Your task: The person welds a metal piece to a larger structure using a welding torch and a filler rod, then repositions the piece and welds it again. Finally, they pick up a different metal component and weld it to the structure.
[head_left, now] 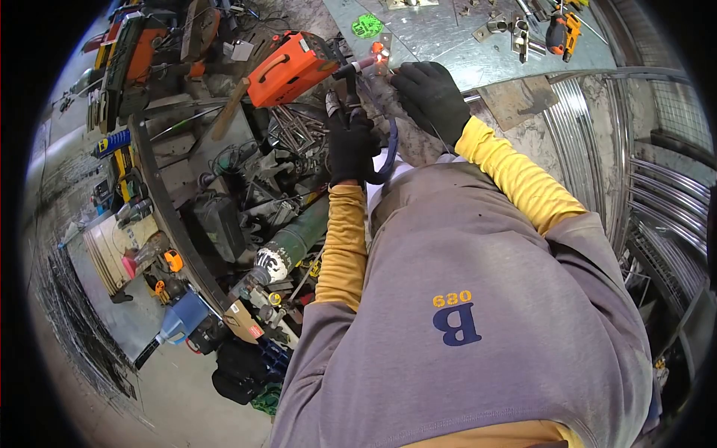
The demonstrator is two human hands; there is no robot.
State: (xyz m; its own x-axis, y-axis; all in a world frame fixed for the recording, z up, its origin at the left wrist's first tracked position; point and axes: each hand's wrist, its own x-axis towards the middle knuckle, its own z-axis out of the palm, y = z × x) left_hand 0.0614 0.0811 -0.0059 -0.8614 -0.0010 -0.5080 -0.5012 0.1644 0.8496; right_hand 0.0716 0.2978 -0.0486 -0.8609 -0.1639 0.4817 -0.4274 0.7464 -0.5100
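My left hand (352,145), in a black glove, is closed around a welding torch (349,72) whose dark cable loops down beside the wrist. The torch's pinkish nozzle points right, toward a small glowing orange spot (379,51) at the metal table's edge. Just right of the glow, my right hand (433,97), also black-gloved, has its fingers bent together near the end of a thin rod (407,48). The rod's lower part runs behind or under the hand.
An orange machine (291,69) stands left of the torch. The metal table (448,45) bears a green tag (367,26), metal fittings (520,33) and an orange-black tool (563,35). A green gas cylinder (295,243) lies at lower left; metal tubes (668,201) lie at right.
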